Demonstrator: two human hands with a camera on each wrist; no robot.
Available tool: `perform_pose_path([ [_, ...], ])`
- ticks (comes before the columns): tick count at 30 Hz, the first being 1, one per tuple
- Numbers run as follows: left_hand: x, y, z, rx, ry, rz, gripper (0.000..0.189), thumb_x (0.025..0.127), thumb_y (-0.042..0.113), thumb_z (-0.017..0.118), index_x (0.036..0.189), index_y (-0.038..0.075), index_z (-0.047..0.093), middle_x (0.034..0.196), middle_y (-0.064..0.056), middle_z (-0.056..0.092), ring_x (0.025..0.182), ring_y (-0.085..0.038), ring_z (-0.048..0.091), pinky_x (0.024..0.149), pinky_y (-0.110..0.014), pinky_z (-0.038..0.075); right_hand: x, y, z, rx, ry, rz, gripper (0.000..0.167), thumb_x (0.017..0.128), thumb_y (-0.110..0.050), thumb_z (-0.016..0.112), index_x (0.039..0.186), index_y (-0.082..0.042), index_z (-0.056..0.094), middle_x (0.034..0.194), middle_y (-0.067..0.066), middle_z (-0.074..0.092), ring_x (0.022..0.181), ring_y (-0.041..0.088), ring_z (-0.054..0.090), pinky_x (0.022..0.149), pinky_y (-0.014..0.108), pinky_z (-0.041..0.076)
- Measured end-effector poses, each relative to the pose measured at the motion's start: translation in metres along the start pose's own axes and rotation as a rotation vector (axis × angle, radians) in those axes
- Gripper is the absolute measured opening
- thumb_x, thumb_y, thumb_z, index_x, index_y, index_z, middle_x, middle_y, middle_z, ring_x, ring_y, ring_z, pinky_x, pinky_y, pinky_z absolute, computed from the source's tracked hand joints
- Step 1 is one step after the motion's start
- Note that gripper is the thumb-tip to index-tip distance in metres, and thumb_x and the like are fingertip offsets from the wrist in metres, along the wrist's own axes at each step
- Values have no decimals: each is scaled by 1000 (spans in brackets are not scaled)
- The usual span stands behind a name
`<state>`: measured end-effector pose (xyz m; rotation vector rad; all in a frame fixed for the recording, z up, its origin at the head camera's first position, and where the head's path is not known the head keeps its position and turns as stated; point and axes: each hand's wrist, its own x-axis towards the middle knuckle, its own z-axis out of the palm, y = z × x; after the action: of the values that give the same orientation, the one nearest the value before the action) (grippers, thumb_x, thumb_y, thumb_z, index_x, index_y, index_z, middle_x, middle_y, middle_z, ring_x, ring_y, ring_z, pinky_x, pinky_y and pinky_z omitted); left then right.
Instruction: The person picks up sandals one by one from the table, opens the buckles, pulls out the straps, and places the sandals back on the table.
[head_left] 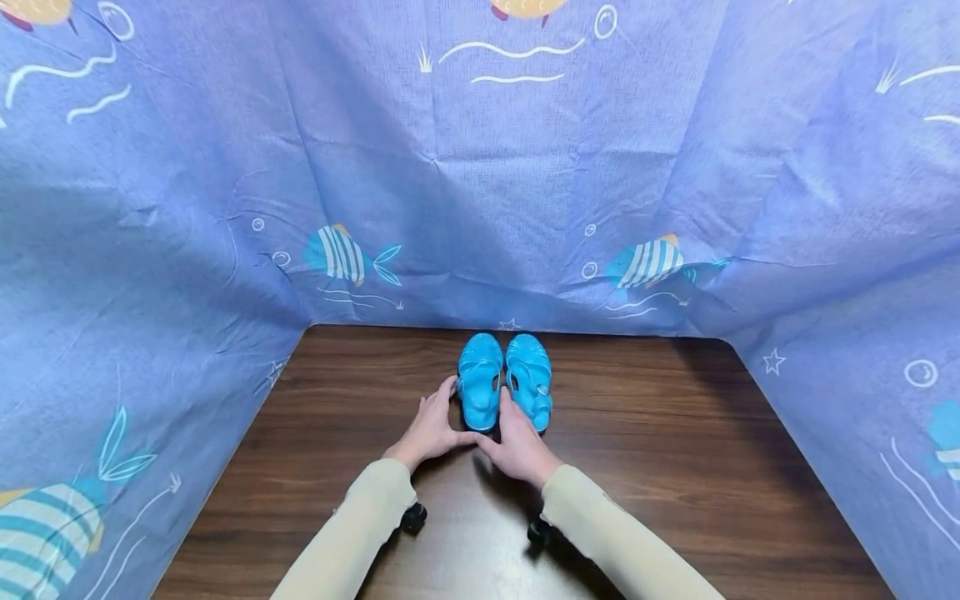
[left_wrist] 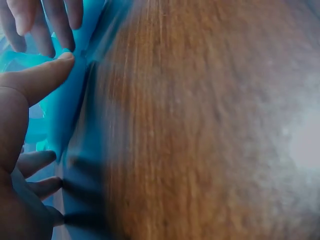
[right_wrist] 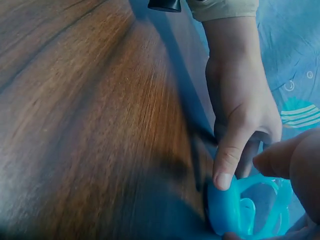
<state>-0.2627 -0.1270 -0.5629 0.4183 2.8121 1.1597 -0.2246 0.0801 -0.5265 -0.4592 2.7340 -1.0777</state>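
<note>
Two bright blue strappy sandals stand side by side, toes toward the curtain; the left sandal [head_left: 480, 358] is between my hands and the right sandal [head_left: 528, 358] is just beside it. My left hand [head_left: 431, 431] has its fingers spread along the outer side of the left sandal, its thumb reaching behind the heel. Fingers of my right hand [head_left: 521, 446] extend into the gap between the sandals. Both thumbs come close together behind the left sandal's heel. In the right wrist view, the left thumb [right_wrist: 223, 172] lies against the blue heel [right_wrist: 223, 210].
The sandals are on a dark wood-grain table [head_left: 322, 467], near its far edge. A blue curtain [head_left: 480, 200] printed with fish and waves rises behind it and along both sides. Small black devices [head_left: 412, 518] show under both wrists.
</note>
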Motion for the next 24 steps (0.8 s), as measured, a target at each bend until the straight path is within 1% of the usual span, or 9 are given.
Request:
perform_pose_path([
  [4, 3, 0, -1, -4, 1, -5, 120, 78, 51, 92, 165, 6, 22, 163, -19, 43, 155, -38, 32, 123, -73, 11, 8, 1, 5, -2, 5, 9, 98, 102, -33, 72, 164, 9, 9, 170, 28, 20, 157, 40, 25, 125, 55, 30],
  [8, 5, 2, -2, -27, 14, -7, 114, 78, 45, 94, 162, 8, 26, 160, -21, 47, 154, -38, 34, 124, -71, 10, 15, 1, 10, -2, 26, 17, 96, 101, -28, 73, 164, 10, 10, 169, 28, 23, 157, 41, 27, 124, 55, 31],
  [14, 5, 5, -4, -74, 9, -44, 105, 79, 36, 95, 157, 10, 30, 157, -24, 50, 153, -39, 33, 126, -66, 9, 21, 2, 17, 5, 72, 23, 88, 102, -20, 71, 162, 11, 15, 167, 31, 28, 155, 43, 30, 123, 56, 32],
  [19, 3, 4, -4, -97, 16, -51, 102, 79, 33, 95, 155, 10, 32, 155, -22, 52, 153, -38, 35, 127, -65, 10, 21, 3, 18, -2, 89, 14, 86, 102, -18, 71, 162, 10, 17, 167, 30, 29, 154, 42, 31, 123, 56, 32],
  [24, 3, 3, -3, -99, 8, -48, 100, 79, 34, 95, 153, 11, 33, 154, -21, 54, 153, -38, 35, 127, -64, 12, 19, 8, 19, 5, 94, 0, 84, 102, -19, 72, 163, 7, 20, 166, 27, 32, 154, 41, 34, 123, 55, 33],
])
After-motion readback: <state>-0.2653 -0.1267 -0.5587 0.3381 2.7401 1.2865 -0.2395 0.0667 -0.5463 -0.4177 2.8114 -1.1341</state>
